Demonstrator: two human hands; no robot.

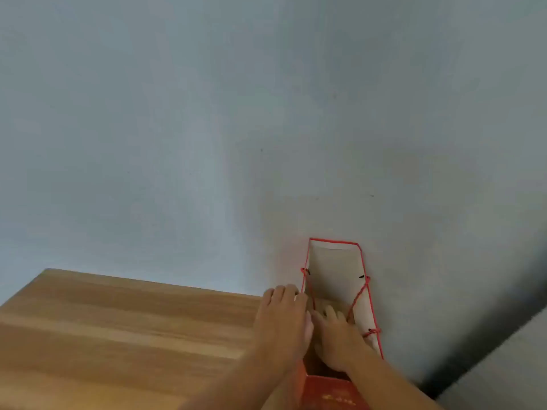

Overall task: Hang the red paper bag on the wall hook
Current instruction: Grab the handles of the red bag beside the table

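now both hands are reaching into the red paper bag (334, 273)

left hand (281, 321) fingers spread on its rim, right hand (337, 338) fingers curling inside near the cord handle (359, 294); no hook showing, cord risks slipping.

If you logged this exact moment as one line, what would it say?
left hand: on bag rim | right hand: inside bag, near cord | hook: not visible | bag: by table, unhung

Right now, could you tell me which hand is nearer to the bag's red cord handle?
The right. The right hand reaches into the open red paper bag, fingers beside the red cord handle. The left hand rests outside on the bag's left edge.
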